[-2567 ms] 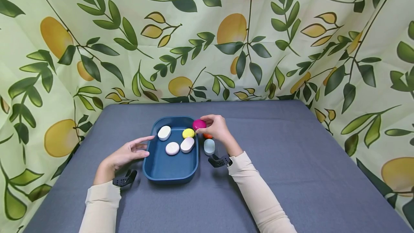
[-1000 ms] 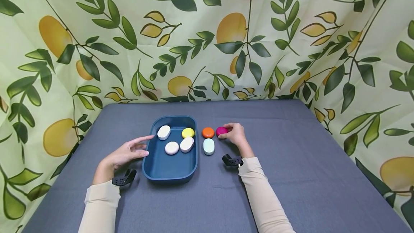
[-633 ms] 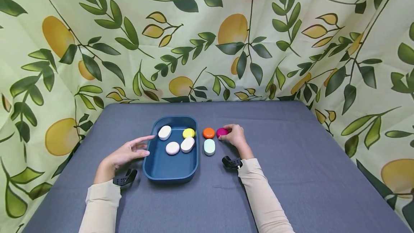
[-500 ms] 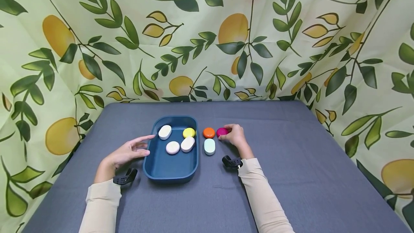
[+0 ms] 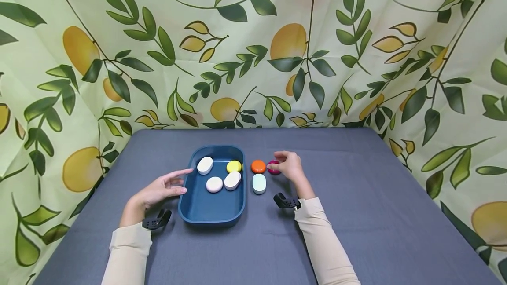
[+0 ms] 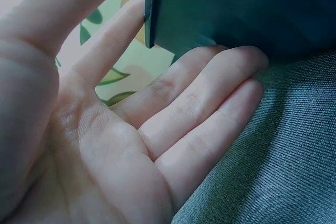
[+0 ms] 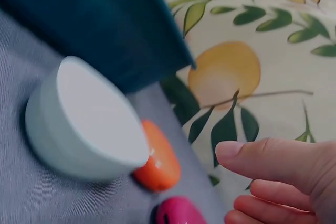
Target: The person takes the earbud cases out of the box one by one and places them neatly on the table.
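Observation:
My left hand (image 5: 164, 190) rests its outstretched fingers against the left side of a dark blue rectangular tray (image 5: 210, 208); the left wrist view shows its fingertips at the tray wall (image 6: 226, 14). Right of the tray, my right hand (image 5: 289, 166) hovers just over a round magenta piece (image 5: 273, 172), partly hiding it. In the right wrist view, thumb and fingers stand clear of the magenta piece (image 7: 181, 212), holding nothing. Beside it lie a glossy round orange piece (image 5: 259, 166) and a pale mint oval piece (image 5: 259, 184), shaped like a soap bar.
Inside the tray are a white oval piece (image 5: 205, 166), a yellow round piece (image 5: 233, 166), a round whitish piece (image 5: 214, 184) and another whitish oval (image 5: 232, 180). A grey cloth (image 5: 356, 214) covers the table. Behind hangs a leaf-patterned curtain (image 5: 245, 34).
My right hand carried the magenta piece from the tray's right edge to the table beside the orange one, then let go and lifted slightly. The left hand stayed at the tray.

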The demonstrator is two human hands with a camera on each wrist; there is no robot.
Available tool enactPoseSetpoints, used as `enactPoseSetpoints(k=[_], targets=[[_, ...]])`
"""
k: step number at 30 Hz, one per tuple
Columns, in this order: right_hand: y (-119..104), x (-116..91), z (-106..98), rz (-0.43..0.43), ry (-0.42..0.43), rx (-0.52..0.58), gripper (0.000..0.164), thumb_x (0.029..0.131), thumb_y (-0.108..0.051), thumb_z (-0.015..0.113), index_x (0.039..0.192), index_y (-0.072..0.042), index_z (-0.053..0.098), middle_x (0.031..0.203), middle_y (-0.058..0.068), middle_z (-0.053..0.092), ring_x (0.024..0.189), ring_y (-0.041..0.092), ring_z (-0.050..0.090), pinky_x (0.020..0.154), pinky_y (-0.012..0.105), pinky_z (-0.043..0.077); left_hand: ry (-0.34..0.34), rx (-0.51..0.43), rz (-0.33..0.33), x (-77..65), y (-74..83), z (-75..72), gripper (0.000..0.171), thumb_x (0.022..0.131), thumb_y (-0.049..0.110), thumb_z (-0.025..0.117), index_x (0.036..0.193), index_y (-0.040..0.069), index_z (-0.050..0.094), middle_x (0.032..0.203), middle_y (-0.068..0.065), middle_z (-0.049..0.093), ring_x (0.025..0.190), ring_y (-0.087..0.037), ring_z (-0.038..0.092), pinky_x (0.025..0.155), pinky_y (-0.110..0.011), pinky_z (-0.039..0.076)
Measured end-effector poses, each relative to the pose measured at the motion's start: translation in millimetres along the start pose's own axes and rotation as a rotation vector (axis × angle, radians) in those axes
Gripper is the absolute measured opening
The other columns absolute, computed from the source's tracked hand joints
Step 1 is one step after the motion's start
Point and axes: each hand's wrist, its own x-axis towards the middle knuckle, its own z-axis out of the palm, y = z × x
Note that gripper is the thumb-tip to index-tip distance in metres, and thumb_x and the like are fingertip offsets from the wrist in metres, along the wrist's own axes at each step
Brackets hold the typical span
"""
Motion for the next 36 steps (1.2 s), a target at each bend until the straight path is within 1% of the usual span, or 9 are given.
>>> enactPoseSetpoints(k=[3, 9, 13, 16, 22, 26, 30, 33, 36], targets=[[-9, -4, 0, -0.038, -0.041, 0.043, 0.047, 0.075, -0.011, 0.080, 0.117, 0.005, 0.066, 0.116, 0.022, 0.069, 0.107, 0.034, 0.067, 0.088, 0.039, 0.055, 0.002, -0.001, 0.003, 1.0, -0.2, 0.8, 0.067, 0.091, 0.023, 0.066, 0.149, 0.009, 0.034, 0.151, -0.028, 0.031, 0.135, -0.043, 0.036, 0.096, -0.033, 0.049], [-30, -15, 7, -0.093, -0.198, 0.154, 0.047, 0.079, -0.010, 0.077, 0.120, 0.007, 0.063, 0.119, 0.026, 0.066, 0.107, 0.035, 0.067, 0.088, 0.036, 0.056, -0.005, 0.006, 0.007, -0.7, -2.6, 2.4, 0.068, 0.091, 0.022, 0.066, 0.149, 0.008, 0.033, 0.151, -0.029, 0.032, 0.135, -0.043, 0.036, 0.098, -0.038, 0.048], [-43, -22, 17, -0.139, -0.266, 0.206, 0.045, 0.079, -0.008, 0.077, 0.119, 0.008, 0.063, 0.116, 0.027, 0.067, 0.104, 0.033, 0.068, 0.085, 0.033, 0.057, 0.001, 0.006, 0.015, -2.6, -2.7, 1.5, 0.068, 0.091, 0.021, 0.066, 0.149, 0.007, 0.034, 0.150, -0.029, 0.032, 0.134, -0.043, 0.037, 0.097, -0.037, 0.048], [-54, -26, 26, -0.174, -0.306, 0.232, 0.045, 0.079, -0.007, 0.077, 0.118, 0.008, 0.063, 0.116, 0.027, 0.067, 0.103, 0.034, 0.067, 0.086, 0.034, 0.057, 0.003, 0.005, 0.020, -2.7, -1.9, 0.4, 0.067, 0.091, 0.021, 0.065, 0.149, 0.007, 0.034, 0.149, -0.029, 0.034, 0.132, -0.041, 0.039, 0.094, -0.033, 0.050], [-77, -29, 47, -0.235, -0.385, 0.193, 0.046, 0.079, -0.012, 0.079, 0.118, 0.007, 0.064, 0.116, 0.026, 0.068, 0.105, 0.036, 0.066, 0.087, 0.031, 0.057, 0.008, 0.011, 0.010, -5.3, 0.2, -1.4, 0.067, 0.092, 0.019, 0.065, 0.149, 0.006, 0.033, 0.148, -0.029, 0.034, 0.131, -0.040, 0.039, 0.091, -0.026, 0.049], [-94, -24, 60, -0.266, -0.431, 0.154, 0.047, 0.078, -0.013, 0.080, 0.119, 0.004, 0.064, 0.116, 0.024, 0.068, 0.106, 0.035, 0.066, 0.087, 0.028, 0.056, 0.012, 0.015, 0.012, -6.5, 3.0, -3.7, 0.066, 0.092, 0.019, 0.064, 0.149, 0.007, 0.033, 0.149, -0.029, 0.034, 0.132, -0.042, 0.039, 0.092, -0.030, 0.050], [-105, -17, 73, -0.272, -0.452, 0.120, 0.047, 0.077, -0.015, 0.081, 0.118, 0.003, 0.065, 0.117, 0.021, 0.069, 0.106, 0.031, 0.067, 0.090, 0.028, 0.055, -0.003, -0.001, 0.012, -3.6, 2.3, -3.9, 0.066, 0.092, 0.020, 0.064, 0.149, 0.007, 0.032, 0.148, -0.029, 0.035, 0.130, -0.039, 0.041, 0.092, -0.028, 0.050], [-108, -14, 81, -0.253, -0.457, 0.106, 0.046, 0.077, -0.015, 0.081, 0.118, 0.000, 0.066, 0.116, 0.019, 0.070, 0.107, 0.029, 0.068, 0.090, 0.029, 0.055, -0.015, -0.024, 0.006, -1.5, 1.3, -1.3, 0.068, 0.092, 0.020, 0.064, 0.150, 0.007, 0.031, 0.146, -0.030, 0.037, 0.130, -0.037, 0.041, 0.089, -0.023, 0.050], [-110, -10, 86, -0.245, -0.459, 0.087, 0.044, 0.077, -0.014, 0.081, 0.117, -0.001, 0.067, 0.115, 0.017, 0.071, 0.106, 0.027, 0.068, 0.089, 0.029, 0.055, -0.020, -0.024, 0.006, 0.0, 1.6, 0.8, 0.068, 0.092, 0.021, 0.064, 0.150, 0.007, 0.031, 0.147, -0.030, 0.036, 0.132, -0.038, 0.040, 0.092, -0.026, 0.050]])
